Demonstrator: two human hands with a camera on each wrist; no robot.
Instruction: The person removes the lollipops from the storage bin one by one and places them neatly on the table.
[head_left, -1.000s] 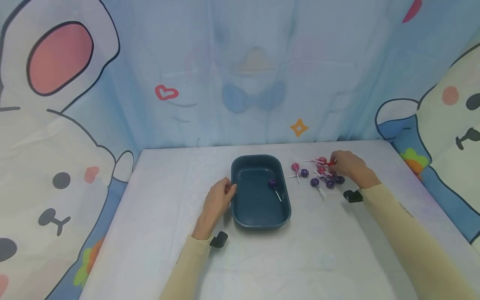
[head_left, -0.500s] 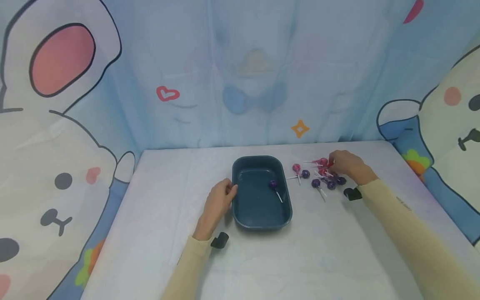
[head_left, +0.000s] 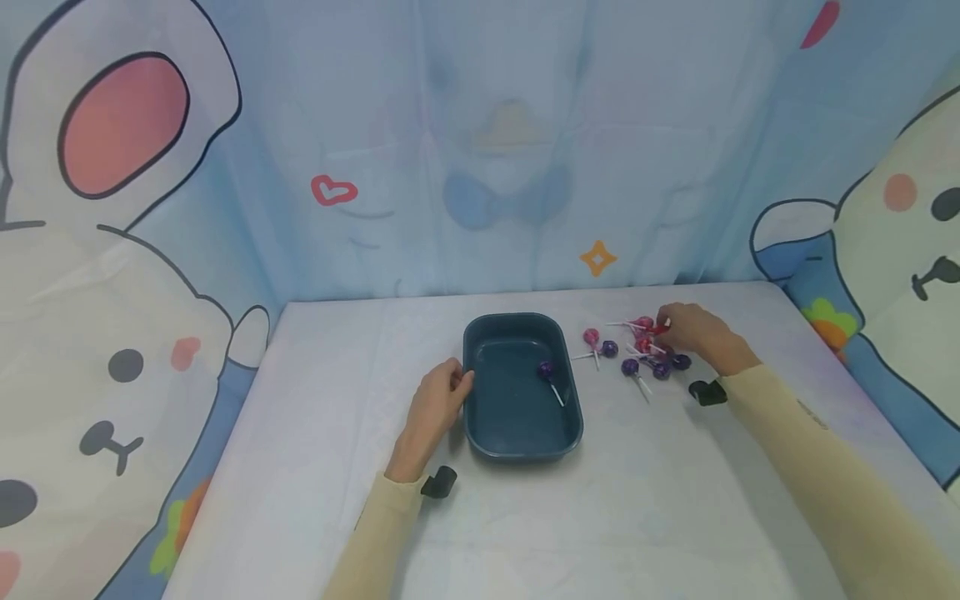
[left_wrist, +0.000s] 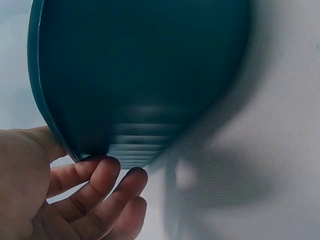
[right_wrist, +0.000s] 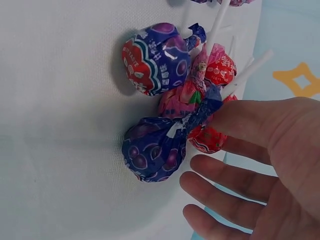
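My left hand (head_left: pixel 433 406) pinches the left rim of a dark teal rectangular tray (head_left: pixel 502 421), thumb over the edge and fingers beneath in the left wrist view. Inside the tray lies one purple-wrapped lollipop (head_left: pixel 545 367) with a white stick. To the right, my right hand (head_left: pixel 699 333) reaches into a loose pile of lollipops. Its thumb and index finger pinch a red-wrapped lollipop (right_wrist: pixel 207 141), partly hidden behind the thumb in the right wrist view. Close by its fingers lies a purple lollipop (right_wrist: pixel 155 155), beside another purple lollipop (right_wrist: pixel 159 59).
Between tray and pile lie a pink lollipop (head_left: pixel 591 336) and a purple lollipop (head_left: pixel 610 349). Another purple lollipop (head_left: pixel 630 367) sits at the pile's front. A white cloth covers the table (head_left: pixel 600 525), and a blue cartoon curtain (head_left: pixel 510 233) hangs behind its back edge.
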